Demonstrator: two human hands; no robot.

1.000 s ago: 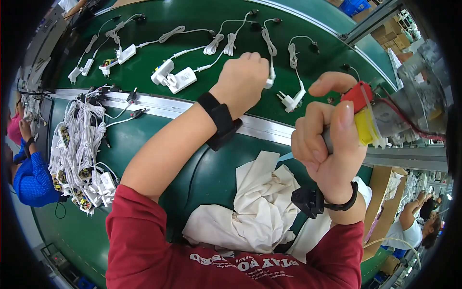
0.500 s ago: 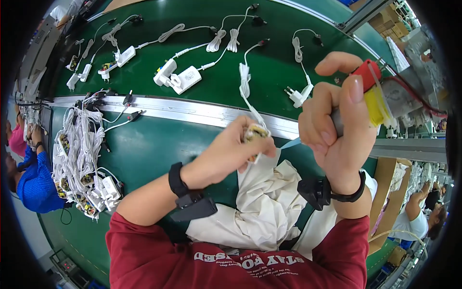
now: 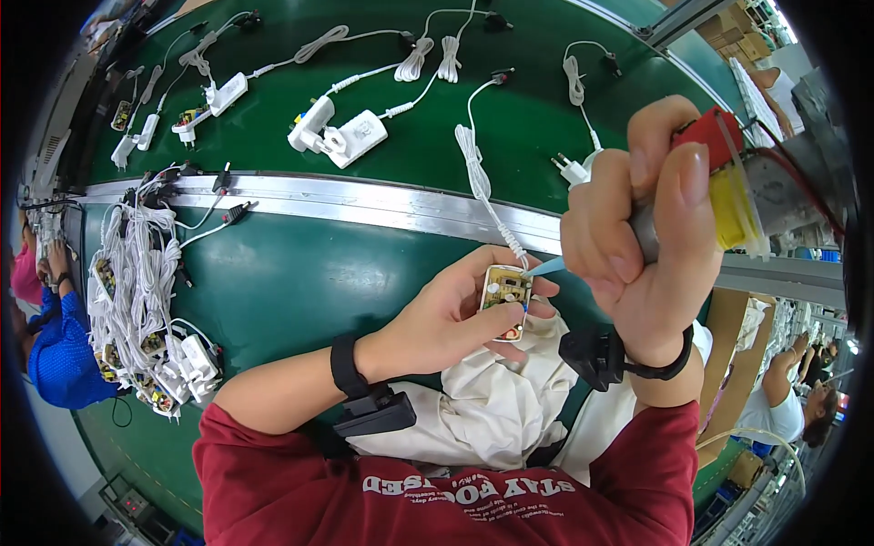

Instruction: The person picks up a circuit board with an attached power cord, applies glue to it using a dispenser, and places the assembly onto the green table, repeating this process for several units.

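Note:
My left hand (image 3: 437,318) holds an opened white power adapter (image 3: 496,284), its circuit board facing up and the thumb lying over the lower part. From the adapter's top a white cable (image 3: 473,168) runs across the metal rail to a dark plug. My right hand (image 3: 660,237) is wrapped round a grey dispensing tool (image 3: 769,182) with a red switch, yellow tape and wires; the index finger lies at the switch. The tool's light-blue tapered nozzle (image 3: 546,267) reaches the board's upper right corner; whether it touches cannot be made out.
On the green belt (image 3: 273,136) beyond the metal rail (image 3: 364,214) lie several adapters (image 3: 355,136) with coiled cables. A heap of cabled adapters (image 3: 150,300) sits at left. Cream cloth (image 3: 501,391) covers my lap; a cardboard box (image 3: 733,355) stands at right. Other people work at both sides.
My left hand has turned the adapter so its board faces up and brought it under the nozzle tip. My right index finger has closed in toward the red switch. Adapters on the belt have shifted slightly.

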